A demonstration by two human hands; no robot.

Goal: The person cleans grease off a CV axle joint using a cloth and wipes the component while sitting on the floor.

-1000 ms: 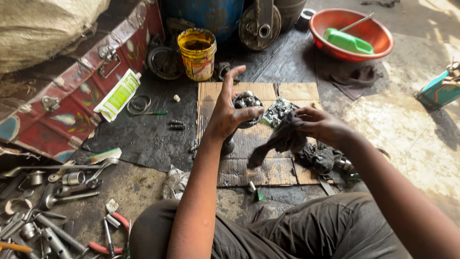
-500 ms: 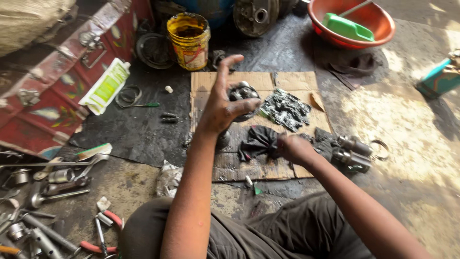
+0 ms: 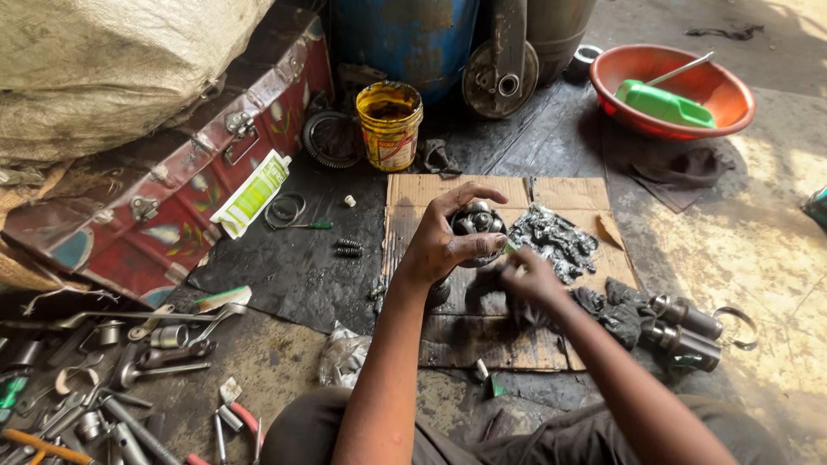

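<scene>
Head view: I see my left hand [image 3: 444,241] gripping a round greasy metal part [image 3: 476,226] over the cardboard sheet [image 3: 431,194].
Thumb and curled fingers [image 3: 482,246] wrap the part from its left and near side, holding it clear of the cardboard; my right hand [image 3: 527,277], fingers pinched shut, touches the part's near right edge and rests on a dark rag [image 3: 607,308]. Right of the part lies a greasy scrap heap [image 3: 556,237]; far left stands a yellow paint tin [image 3: 389,125], far right an orange basin [image 3: 668,86].
</scene>
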